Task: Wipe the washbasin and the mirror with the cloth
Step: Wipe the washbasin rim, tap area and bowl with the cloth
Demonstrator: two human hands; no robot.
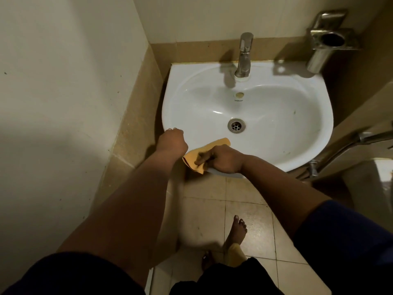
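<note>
Two hands meet at the near rim of the white washbasin [276, 116] in our one head view. We see the right hand [223, 159] closed around a yellow-orange cloth [204, 153], fingers curled tight on it, pressing it onto the front edge of the basin. One end of the cloth lies just inside the bowl, while the other hangs over the rim toward the floor. The left hand [173, 140] sits just beside it on the rim's left front corner, fingers curled over the edge into a loose fist; we cannot tell whether it holds a corner of the cloth or only the rim.

Inside the bowl we see the metal drain [236, 125], well apart from the cloth, and at the back the steel tap [244, 56] stands upright. A steel holder [328, 42] is fixed to the wall at the right. Below the basin we see the tiled floor [244, 209] and a bare foot [235, 234].
</note>
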